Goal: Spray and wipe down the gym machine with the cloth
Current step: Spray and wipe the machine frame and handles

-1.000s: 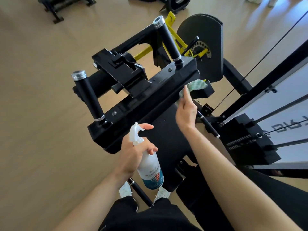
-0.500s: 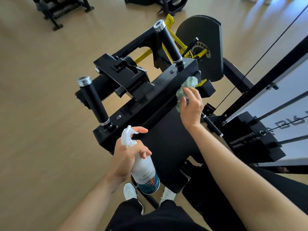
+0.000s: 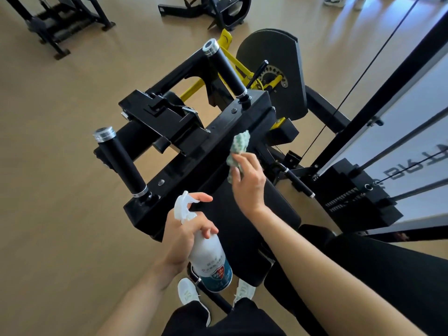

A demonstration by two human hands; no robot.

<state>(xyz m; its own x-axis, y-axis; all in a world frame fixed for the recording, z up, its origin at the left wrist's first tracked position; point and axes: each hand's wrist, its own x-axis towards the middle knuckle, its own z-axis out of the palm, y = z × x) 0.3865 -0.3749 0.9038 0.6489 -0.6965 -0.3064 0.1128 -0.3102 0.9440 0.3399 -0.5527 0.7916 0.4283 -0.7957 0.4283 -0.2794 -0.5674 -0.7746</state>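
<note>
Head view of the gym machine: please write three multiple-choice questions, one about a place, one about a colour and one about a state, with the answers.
1. Where is the green-and-white cloth?
A) on the floor
B) in the right hand
C) hung on a handle
2. What colour is the trigger of the spray bottle?
A) red
B) yellow
C) white
3. What is the left hand doing?
A) gripping the spray bottle
B) lying flat on the pad
C) hanging empty
Answers: 1 B, its fingers pinch the cloth; 2 C, the trigger is plainly white; 3 A, its fingers wrap the bottle's neck.
</note>
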